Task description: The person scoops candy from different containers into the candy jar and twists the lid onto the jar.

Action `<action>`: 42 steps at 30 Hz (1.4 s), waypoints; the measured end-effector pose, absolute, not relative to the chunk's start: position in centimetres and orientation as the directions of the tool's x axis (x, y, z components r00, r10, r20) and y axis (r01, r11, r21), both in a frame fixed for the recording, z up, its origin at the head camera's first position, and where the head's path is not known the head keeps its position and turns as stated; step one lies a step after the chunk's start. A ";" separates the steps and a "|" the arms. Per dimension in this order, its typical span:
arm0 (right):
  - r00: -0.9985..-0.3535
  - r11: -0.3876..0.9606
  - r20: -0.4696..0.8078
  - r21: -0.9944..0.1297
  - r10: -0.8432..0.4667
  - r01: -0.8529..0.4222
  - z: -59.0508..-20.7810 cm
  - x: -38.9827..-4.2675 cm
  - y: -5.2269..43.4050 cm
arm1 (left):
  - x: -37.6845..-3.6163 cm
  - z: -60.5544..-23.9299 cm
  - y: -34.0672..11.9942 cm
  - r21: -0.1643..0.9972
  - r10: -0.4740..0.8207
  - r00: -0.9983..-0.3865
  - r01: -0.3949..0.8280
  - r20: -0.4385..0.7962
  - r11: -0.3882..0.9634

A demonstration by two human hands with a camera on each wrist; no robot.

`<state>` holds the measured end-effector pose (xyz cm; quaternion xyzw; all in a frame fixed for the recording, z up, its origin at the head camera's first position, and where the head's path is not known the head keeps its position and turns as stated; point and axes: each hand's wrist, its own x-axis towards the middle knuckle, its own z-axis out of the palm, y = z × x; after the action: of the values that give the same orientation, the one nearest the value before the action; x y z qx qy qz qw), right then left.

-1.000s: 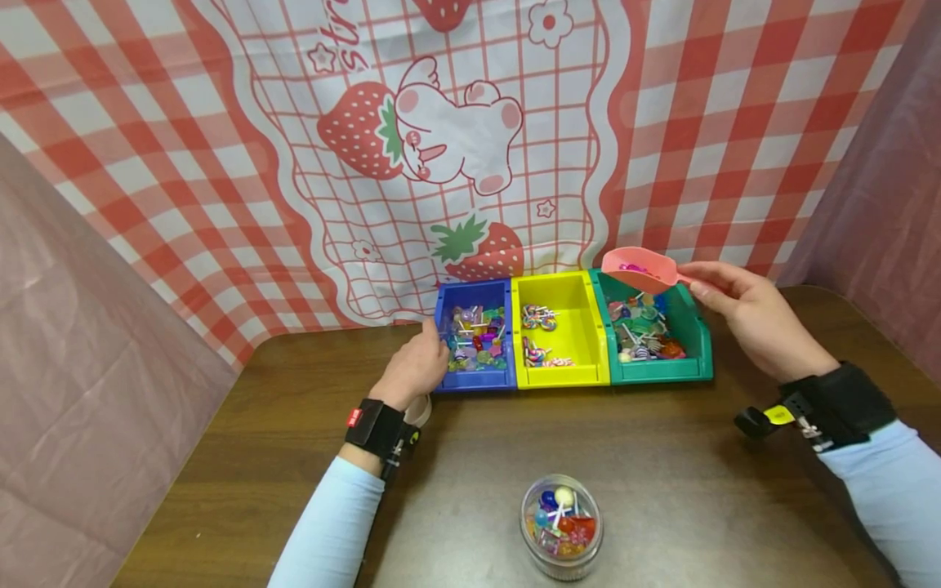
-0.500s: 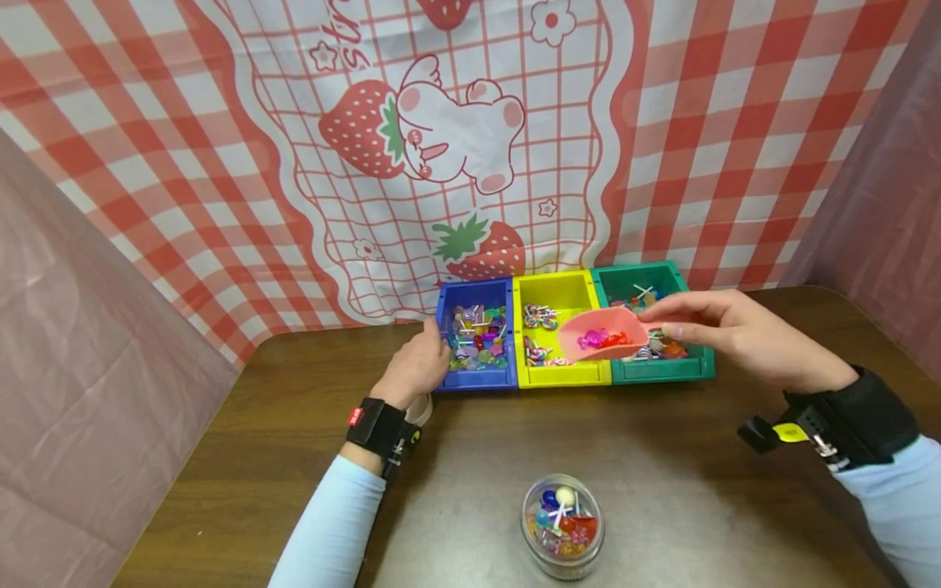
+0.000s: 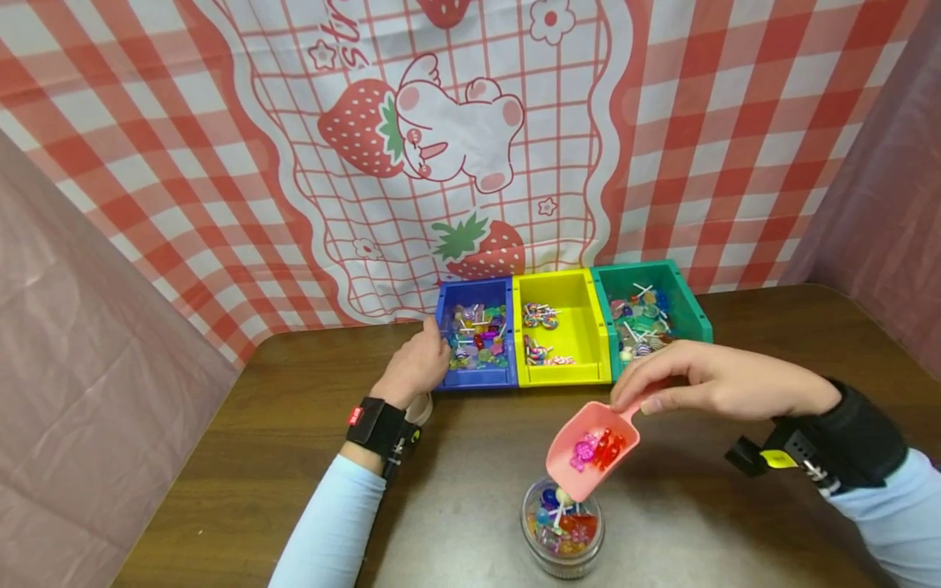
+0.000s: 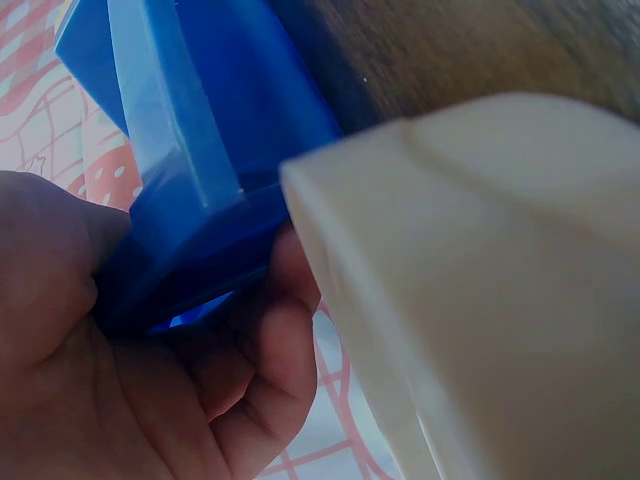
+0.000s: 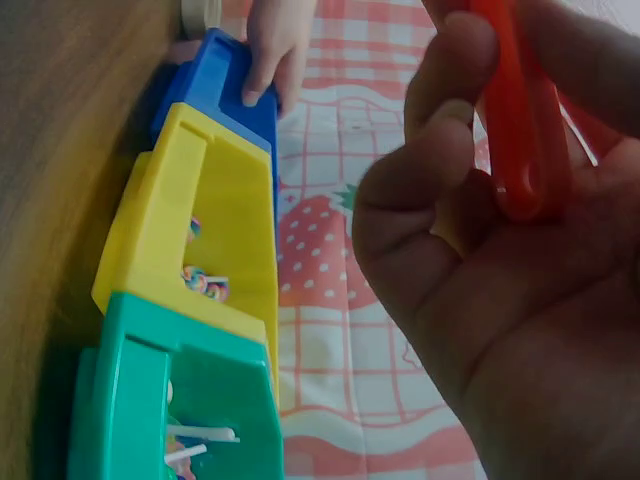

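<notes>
Pink scoop (image 3: 594, 447) of candy pieces now tipped over the clear jar (image 3: 562, 527) on the tabletop (image 3: 698, 490), brought down from the green bin (image 3: 665, 306), handle pinched by right hand (image 3: 706, 382), left hand (image 3: 417, 365) still gripping the blue bin (image 3: 476, 333), yellow bin (image 3: 562, 327) between them.

Glossy plastic scoop (image 3: 594, 448), clear plastic jar (image 3: 562, 529), matt wood-grain table (image 3: 706, 490).

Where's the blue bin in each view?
Head: blue bin at centre, leftmost of three, the left hand on its left side.
Left wrist: blue bin fills the upper left, gripped by the left hand.
Right wrist: blue bin at top, left of centre.
Shared landmark: yellow bin, head and right wrist only.
</notes>
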<state>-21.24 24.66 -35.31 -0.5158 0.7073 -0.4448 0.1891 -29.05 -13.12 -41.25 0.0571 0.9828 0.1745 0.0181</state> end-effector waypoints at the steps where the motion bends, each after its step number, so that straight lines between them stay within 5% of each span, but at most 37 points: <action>1: -0.379 0.061 0.185 -0.832 -0.907 -0.552 -35.4 -21.2 24.5 | -29.1 -41.3 -13.1 0.347 0.121 -0.993 0.108 -0.015 0.932; 11: -0.333 0.085 0.137 -0.814 -0.933 -0.574 -35.6 -20.2 23.1 | -29.0 -41.4 -13.1 0.354 0.119 -0.993 0.108 -0.009 0.929; 42: -0.389 0.260 0.155 -0.521 -0.908 -0.813 -32.7 -15.4 21.1 | -28.9 -41.3 -13.1 0.344 0.119 -0.993 0.114 0.006 0.932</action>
<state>-15.37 21.10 -32.73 -0.5455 0.7887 -0.2694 0.0883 -28.95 -13.06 -41.27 0.0592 0.9829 0.1743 0.0076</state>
